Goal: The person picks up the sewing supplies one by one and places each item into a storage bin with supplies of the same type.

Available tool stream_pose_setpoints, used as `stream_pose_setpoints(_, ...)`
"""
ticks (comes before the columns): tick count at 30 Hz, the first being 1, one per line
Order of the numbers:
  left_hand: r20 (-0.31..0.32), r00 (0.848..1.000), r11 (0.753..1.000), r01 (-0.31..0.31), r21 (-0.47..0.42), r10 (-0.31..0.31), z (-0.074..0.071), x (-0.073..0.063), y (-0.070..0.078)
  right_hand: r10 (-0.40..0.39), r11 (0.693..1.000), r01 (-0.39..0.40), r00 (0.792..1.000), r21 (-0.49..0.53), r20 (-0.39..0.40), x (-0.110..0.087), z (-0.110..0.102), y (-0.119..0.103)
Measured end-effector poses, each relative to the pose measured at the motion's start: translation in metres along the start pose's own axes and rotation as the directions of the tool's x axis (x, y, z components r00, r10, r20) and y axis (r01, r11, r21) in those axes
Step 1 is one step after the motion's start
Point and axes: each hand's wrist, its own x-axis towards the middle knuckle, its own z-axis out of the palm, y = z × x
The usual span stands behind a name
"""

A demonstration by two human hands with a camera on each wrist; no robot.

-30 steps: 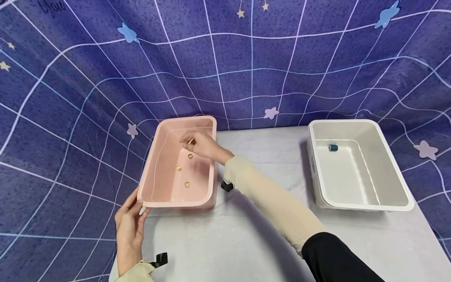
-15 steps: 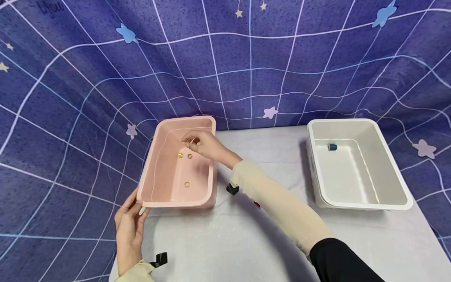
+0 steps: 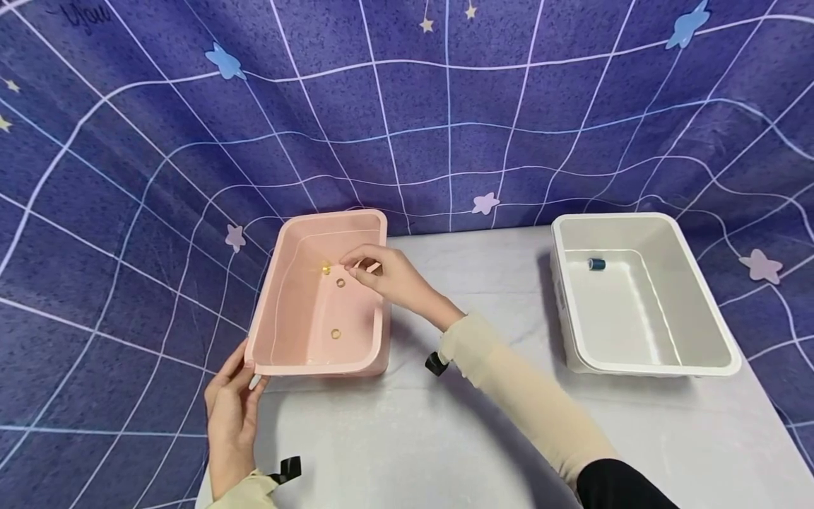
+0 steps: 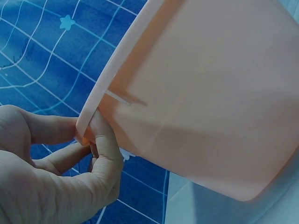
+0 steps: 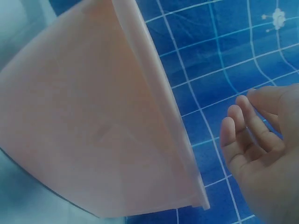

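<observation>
Two rectangular plastic tubs on a white-covered table, before a blue grid-and-star curtain.

Item: pink tub, left of centre in the head view. The left hand pinches its lower-left rim corner between thumb and fingers, most likely to steady it; the left wrist view shows the rim gripped.

Items: three small gold-coloured rings, loose on the pink tub's floor. Upper ring, bright yellow and blurred; middle ring, just below and to the right of it; lower ring, apart from both. The walls presumably serve to keep such round pieces from rolling away.

Hand: right hand, over the upper right of the pink tub, fingers loosely bent, thumb and forefinger tips close together, nothing visible in its hold. The raised wrist seems meant to clear the rim.

Item: white tub, right side of the frame, well apart from the pink. Contains one dark teal thread spool, lying on its side at the upper left of the floor.

Markings: dark cursive lettering on the curtain, upper left, perhaps "You"; reading uncertain. No brand or label legible on the tubs or spool.
</observation>
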Motion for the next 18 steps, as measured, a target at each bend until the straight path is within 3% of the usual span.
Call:
stream_pose_setpoints(6, -0.036, 0.999, 1.000, 0.016, 0.003, -0.016, 0.001, 0.001, 0.002, -0.003, 1.000, 0.004, 1.000, 0.020, -0.020, -0.016, -0.008, -0.002)
stream_pose_setpoints(18, -0.046, 0.999, 1.000, 0.029, -0.006, -0.029, 0.002, 0.001, 0.001, -0.031, 0.999, 0.033, 0.998, 0.027, -0.061, -0.041, -0.023, -0.009)
